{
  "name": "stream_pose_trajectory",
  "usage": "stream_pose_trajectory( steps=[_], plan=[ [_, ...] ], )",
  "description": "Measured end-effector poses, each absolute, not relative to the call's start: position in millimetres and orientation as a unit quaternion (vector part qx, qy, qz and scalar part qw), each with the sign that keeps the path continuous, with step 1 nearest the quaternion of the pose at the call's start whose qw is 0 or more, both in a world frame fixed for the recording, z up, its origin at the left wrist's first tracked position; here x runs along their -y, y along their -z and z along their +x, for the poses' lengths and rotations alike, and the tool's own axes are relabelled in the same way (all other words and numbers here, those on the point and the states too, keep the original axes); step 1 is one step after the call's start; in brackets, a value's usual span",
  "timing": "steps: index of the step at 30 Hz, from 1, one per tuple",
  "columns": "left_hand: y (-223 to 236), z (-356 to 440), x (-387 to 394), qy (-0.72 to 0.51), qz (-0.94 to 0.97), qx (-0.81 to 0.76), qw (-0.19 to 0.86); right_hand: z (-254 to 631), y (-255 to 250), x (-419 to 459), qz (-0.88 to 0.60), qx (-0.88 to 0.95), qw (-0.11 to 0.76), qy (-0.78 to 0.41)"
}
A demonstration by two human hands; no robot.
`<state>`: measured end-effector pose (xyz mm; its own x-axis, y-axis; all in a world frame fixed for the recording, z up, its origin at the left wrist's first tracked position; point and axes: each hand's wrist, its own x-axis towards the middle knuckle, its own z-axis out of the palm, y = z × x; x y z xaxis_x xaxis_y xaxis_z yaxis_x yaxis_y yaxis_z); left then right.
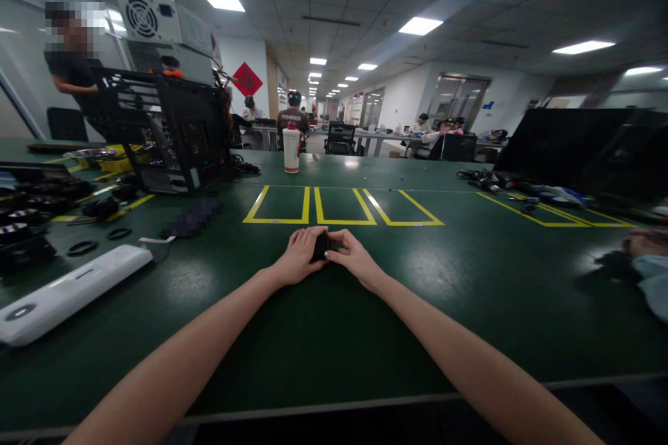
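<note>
Between my two hands, at the middle of the green table, is a small black object (321,247), its kind not clear. The fingers and thumb of my left hand (298,256) wrap around it from the left and cover much of it. From the right, my right hand (355,259) pinches its edge with thumb and fingers. Just beyond both hands, yellow tape outlines (344,222) mark the green table top (334,341).
At left lie a long white device (78,292), black rings (82,248) and dark parts. Behind them stands an open computer case (172,128) with power supplies on it. A white tumbler (291,149) stands farther back. Cables (483,179) and another person's hand (647,242) are at right.
</note>
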<state>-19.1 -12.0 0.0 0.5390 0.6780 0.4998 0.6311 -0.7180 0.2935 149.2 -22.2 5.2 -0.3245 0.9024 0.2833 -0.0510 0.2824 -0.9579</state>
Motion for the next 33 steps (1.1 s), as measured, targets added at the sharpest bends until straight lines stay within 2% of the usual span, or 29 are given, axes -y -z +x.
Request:
stream_pose_trajectory(
  steps=[33],
  plan=[
    [0.0, -19.7, 12.0, -0.304, 0.878, -0.368, 0.043, 150.3, -5.6, 18.8, -0.366, 0.643, 0.446, -0.505]
  ],
)
